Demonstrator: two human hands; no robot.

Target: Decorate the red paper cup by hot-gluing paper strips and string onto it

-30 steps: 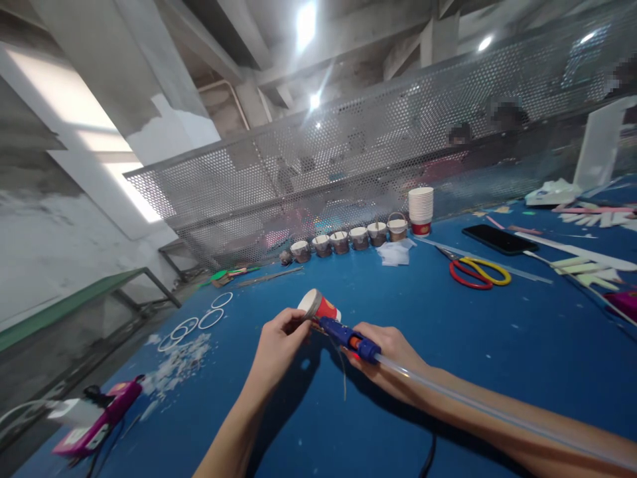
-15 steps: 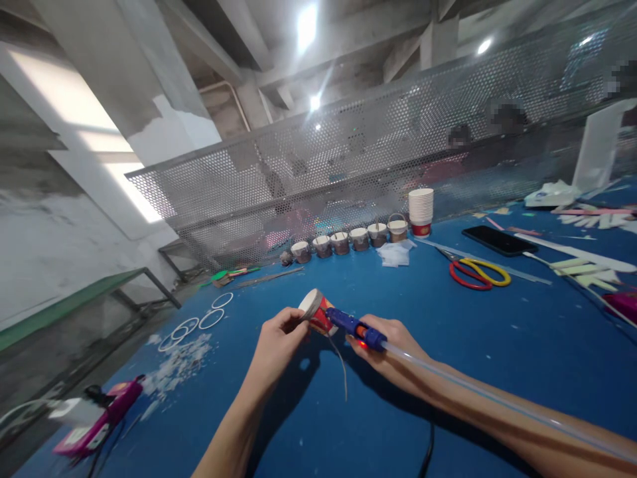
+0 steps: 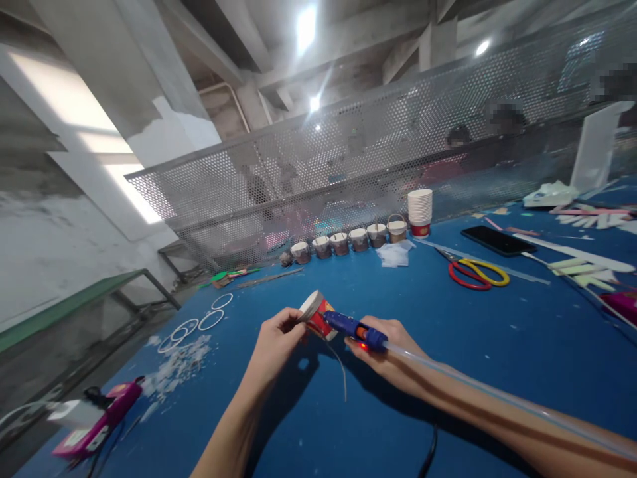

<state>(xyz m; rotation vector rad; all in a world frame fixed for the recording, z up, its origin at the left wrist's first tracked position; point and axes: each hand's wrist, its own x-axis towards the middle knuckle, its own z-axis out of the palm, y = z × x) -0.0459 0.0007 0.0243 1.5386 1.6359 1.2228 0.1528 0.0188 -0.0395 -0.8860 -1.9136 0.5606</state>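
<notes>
Tilted in the fingers of my left hand (image 3: 281, 335) is a red paper cup (image 3: 318, 318), with grey cord wound around part of it near the rim. The cord's loose end (image 3: 342, 372) hangs down over the table. My right hand (image 3: 388, 348) is closed around a blue hot glue gun (image 3: 351, 326), whose red light is on. Its nozzle points left and meets the cup's side, though I cannot tell whether it touches. A long clear glue stick (image 3: 448, 372) sticks out of the gun's back, over my right forearm.
Several wrapped cups (image 3: 358, 239) line the back beside a stack of paper cups (image 3: 421, 211). Scissors (image 3: 478, 273) and a phone (image 3: 497, 240) lie right. White rings (image 3: 212, 320), scraps (image 3: 174, 365) and a magenta power strip (image 3: 99, 421) are left. A perforated metal screen (image 3: 318, 179) stands behind.
The glue gun's nozzle has shifted slightly left and down along the cup. The cup is turned a little in my left hand, and the cord's hanging end has moved slightly.
</notes>
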